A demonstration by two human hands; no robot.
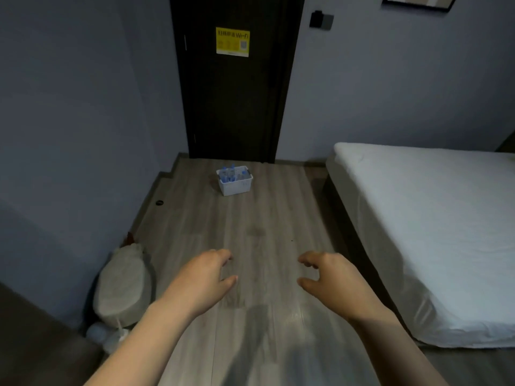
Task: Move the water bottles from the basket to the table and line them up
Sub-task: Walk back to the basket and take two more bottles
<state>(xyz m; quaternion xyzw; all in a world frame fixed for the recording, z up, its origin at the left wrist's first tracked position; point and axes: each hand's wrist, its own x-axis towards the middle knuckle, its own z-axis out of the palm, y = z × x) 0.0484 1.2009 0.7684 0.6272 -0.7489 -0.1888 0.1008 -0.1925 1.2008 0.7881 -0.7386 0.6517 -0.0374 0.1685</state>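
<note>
A small white basket (pixel 235 188) stands on the wooden floor near a dark door, far ahead of me. Several clear water bottles (pixel 229 174) with blue caps stand upright inside it. My left hand (pixel 204 277) and my right hand (pixel 330 277) are stretched out in front of me over the floor, well short of the basket. Both hands have loosely curved fingers and hold nothing. No table is in view.
A bed with a white sheet (pixel 418 218) fills the right side. A pale stuffed sack (pixel 124 285) leans against the left wall. The dark door (pixel 231 93) carries a yellow sign. Wooden floor (pixel 264 232) stretches between me and the basket.
</note>
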